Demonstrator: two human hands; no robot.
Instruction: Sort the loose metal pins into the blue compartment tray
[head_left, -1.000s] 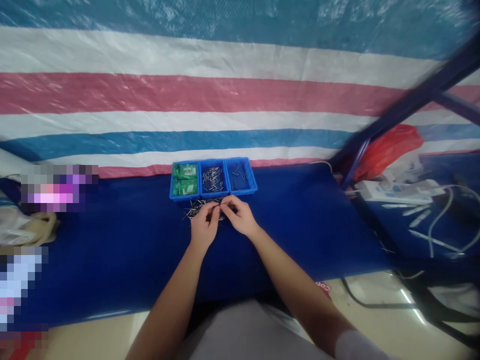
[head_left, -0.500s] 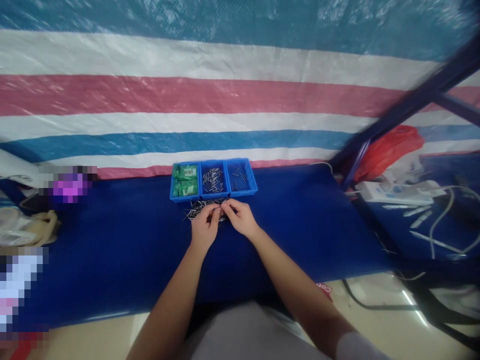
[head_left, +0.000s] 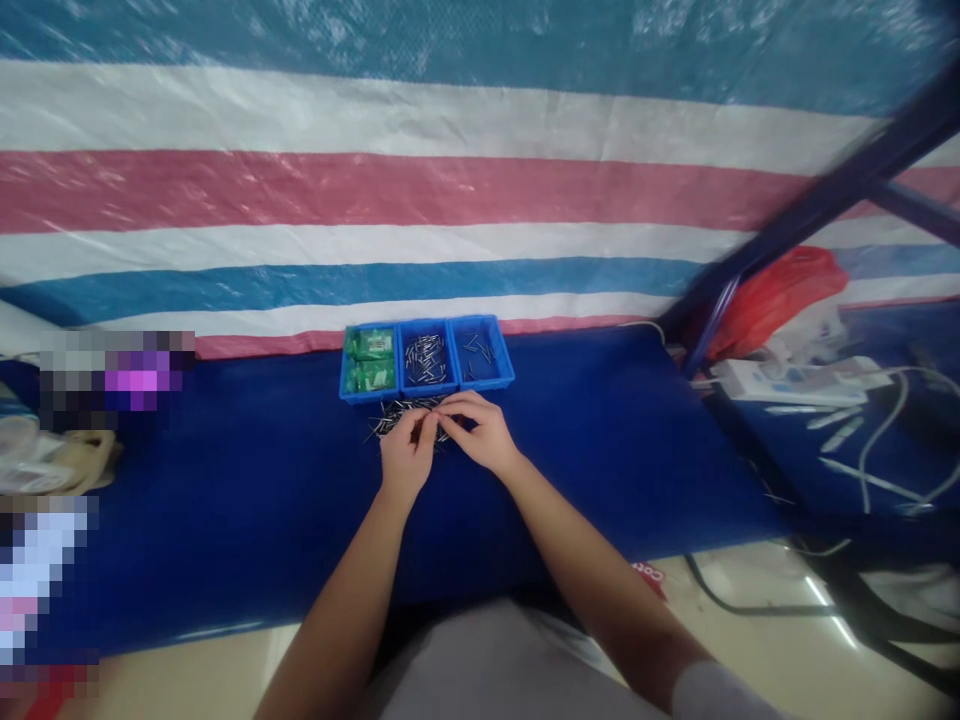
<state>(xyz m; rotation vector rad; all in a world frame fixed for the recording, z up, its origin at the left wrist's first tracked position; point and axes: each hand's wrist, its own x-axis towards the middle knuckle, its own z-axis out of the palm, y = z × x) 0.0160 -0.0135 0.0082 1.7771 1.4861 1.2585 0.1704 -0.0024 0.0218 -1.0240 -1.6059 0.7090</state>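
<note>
My left hand [head_left: 409,447] and my right hand [head_left: 480,430] meet at the fingertips over a pile of thin dark metal pieces [head_left: 390,415] on the blue table. Both are closed in a pinch; whatever lies between the fingers is too small to make out. Just behind the pile stand three joined blue bins. The left bin [head_left: 347,378] holds green packets [head_left: 373,345]. Short metal pins [head_left: 426,358] fill much of the middle bin [head_left: 405,386]. In the right bin [head_left: 495,374] lie several similar pieces [head_left: 480,347].
A striped plastic sheet [head_left: 450,190] hangs behind the blue table [head_left: 615,450]. At the right are a dark metal frame [head_left: 810,220], a red bag [head_left: 787,290], a white power strip [head_left: 787,382] and cables. A tape-like roll [head_left: 94,455] sits at the left edge.
My right fingers have shifted slightly left and now overlap my left fingertips more closely. The bins and pile stay where they were.
</note>
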